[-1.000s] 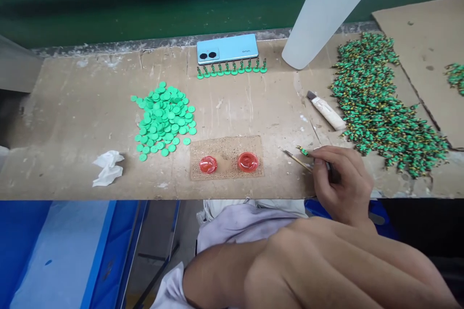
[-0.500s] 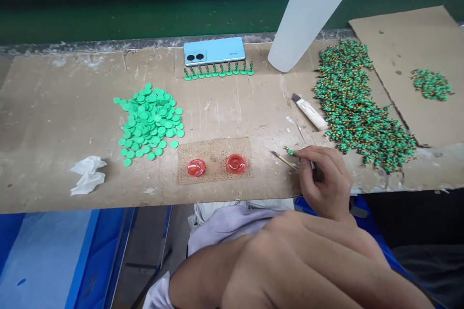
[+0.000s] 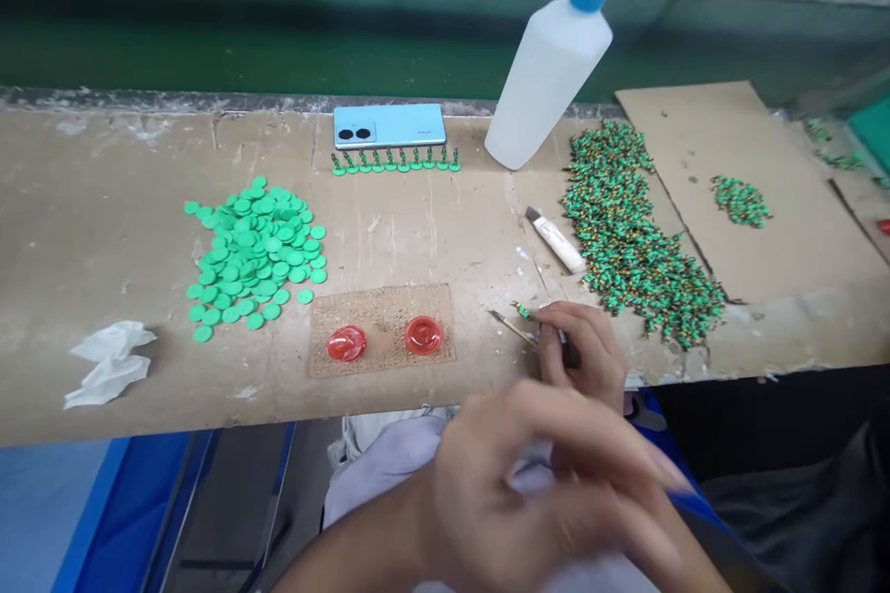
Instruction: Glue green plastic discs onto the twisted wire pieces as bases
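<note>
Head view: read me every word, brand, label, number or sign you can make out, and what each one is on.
No text here reads clearly enough to quote.
Light-blue phone: a small mark on its back, too blurred to read.
White-bodied tool: faint marks, perhaps not print, unreadable.
Bottle and green discs: no writing visible.

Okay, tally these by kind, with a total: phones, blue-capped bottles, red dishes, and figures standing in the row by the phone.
Phone: 1
Blue-capped bottle: 1
Red dishes: 2
Standing figures: 10
Total: 14
</note>
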{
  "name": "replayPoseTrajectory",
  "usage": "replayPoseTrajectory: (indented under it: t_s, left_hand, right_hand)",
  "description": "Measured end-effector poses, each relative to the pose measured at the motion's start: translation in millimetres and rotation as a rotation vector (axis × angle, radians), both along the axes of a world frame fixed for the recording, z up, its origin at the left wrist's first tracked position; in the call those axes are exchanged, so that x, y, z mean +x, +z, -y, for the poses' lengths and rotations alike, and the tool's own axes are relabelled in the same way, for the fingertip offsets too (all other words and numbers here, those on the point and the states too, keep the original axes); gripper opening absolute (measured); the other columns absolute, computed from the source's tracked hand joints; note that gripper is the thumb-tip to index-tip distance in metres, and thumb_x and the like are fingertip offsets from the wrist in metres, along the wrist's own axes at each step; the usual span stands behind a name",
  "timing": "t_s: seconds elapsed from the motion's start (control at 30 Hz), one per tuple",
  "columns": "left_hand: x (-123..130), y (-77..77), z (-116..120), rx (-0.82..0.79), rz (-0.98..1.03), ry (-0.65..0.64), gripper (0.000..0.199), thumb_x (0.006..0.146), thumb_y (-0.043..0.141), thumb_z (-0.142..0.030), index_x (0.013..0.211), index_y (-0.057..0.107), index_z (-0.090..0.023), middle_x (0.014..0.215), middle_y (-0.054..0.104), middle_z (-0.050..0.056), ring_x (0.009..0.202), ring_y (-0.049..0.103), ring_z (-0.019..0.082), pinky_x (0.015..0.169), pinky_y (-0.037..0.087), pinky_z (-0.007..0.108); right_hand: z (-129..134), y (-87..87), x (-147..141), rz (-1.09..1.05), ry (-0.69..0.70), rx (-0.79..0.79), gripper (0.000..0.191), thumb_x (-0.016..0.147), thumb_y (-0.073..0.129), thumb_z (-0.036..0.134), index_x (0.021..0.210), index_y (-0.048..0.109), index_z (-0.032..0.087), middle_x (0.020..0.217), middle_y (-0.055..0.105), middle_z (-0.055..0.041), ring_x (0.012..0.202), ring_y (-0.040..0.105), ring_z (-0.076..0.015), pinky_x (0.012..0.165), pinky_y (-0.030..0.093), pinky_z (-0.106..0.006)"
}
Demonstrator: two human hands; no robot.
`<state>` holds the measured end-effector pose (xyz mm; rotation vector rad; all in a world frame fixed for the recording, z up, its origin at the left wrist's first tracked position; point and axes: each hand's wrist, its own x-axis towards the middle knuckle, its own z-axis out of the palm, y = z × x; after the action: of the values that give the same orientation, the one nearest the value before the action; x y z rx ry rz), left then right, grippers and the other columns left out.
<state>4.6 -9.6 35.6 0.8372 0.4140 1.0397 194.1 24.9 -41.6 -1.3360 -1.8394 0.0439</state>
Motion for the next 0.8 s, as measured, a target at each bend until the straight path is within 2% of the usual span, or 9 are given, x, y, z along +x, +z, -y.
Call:
replayPoseTrajectory:
  t_s: [0.13,0.2,0.3,0.43,0.57,0.7,0.8]
  left_hand:
    - [26,-16.4,-13,-0.111,0.411,-0.05,0.021,0.11,0.065,-0.039,0.102,0.063,-0.019,0.07,0.062,-0.004,0.044,0.042,0.003,0.047,0.04,0.014]
    - [28,-22.1,-14,-0.172,0.494,-0.07,0.019,0.108,0.067,-0.035,0.101,0.062,-0.018,0.069,0.061,-0.004,0.043,0.041,0.003,0.046,0.038,0.013]
    - [26,-25.9,-10,-0.204,0.512,-0.055,0.024,0.105,0.073,-0.036,0.096,0.061,-0.017,0.066,0.059,-0.005,0.041,0.04,0.002,0.044,0.035,0.013]
    - [23,-25.3,-6,-0.212,0.493,-0.062,0.028,0.101,0.078,-0.038,0.094,0.06,-0.018,0.063,0.058,-0.006,0.04,0.04,0.002,0.044,0.034,0.013]
    - [15,-24.7,-6,-0.144,0.407,-0.051,0.021,0.106,0.07,-0.035,0.099,0.062,-0.017,0.069,0.064,-0.002,0.045,0.047,0.004,0.048,0.04,0.013]
    - [-7,-26.2,-3,-0.052,0.346,0.021,0.013,0.112,0.058,-0.027,0.103,0.063,-0.019,0.074,0.067,-0.001,0.049,0.05,0.004,0.05,0.041,0.012]
    - [-36,-23.5,4,0.033,0.282,0.113,0.014,0.114,0.052,-0.025,0.11,0.066,-0.023,0.075,0.068,-0.002,0.047,0.048,0.003,0.048,0.038,0.012]
  right_hand:
    - [3,6.1,0,0.012,0.002,-0.021,0.021,0.102,0.062,0.01,0.117,0.064,0.025,0.104,0.07,-0.0052,0.097,0.069,-0.0226,0.084,0.058,-0.039]
    - [5,11.6,1,0.036,0.008,-0.059,0.013,0.103,0.064,0.014,0.11,0.063,0.024,0.097,0.067,-0.0035,0.091,0.065,-0.0214,0.078,0.055,-0.037]
    - [9,18.4,3,0.076,0.018,-0.118,0.009,0.103,0.068,0.02,0.102,0.061,0.025,0.09,0.064,-0.0017,0.084,0.061,-0.021,0.075,0.05,-0.037]
    - [15,19.5,6,0.126,0.034,-0.202,0.004,0.106,0.065,0.024,0.109,0.063,0.025,0.097,0.065,-0.0035,0.089,0.062,-0.0228,0.078,0.05,-0.039]
    - [18,15.3,8,0.181,0.05,-0.255,0.006,0.11,0.055,0.022,0.108,0.06,0.025,0.099,0.065,-0.0035,0.091,0.061,-0.0226,0.079,0.05,-0.039]
    - [18,10.9,7,0.239,0.06,-0.273,0.008,0.112,0.052,0.025,0.105,0.056,0.024,0.101,0.064,-0.0053,0.092,0.061,-0.0245,0.08,0.049,-0.04]
    - [17,5.3,7,0.265,0.06,-0.273,0.01,0.112,0.053,0.03,0.105,0.055,0.024,0.1,0.063,-0.0062,0.092,0.061,-0.0257,0.079,0.049,-0.04]
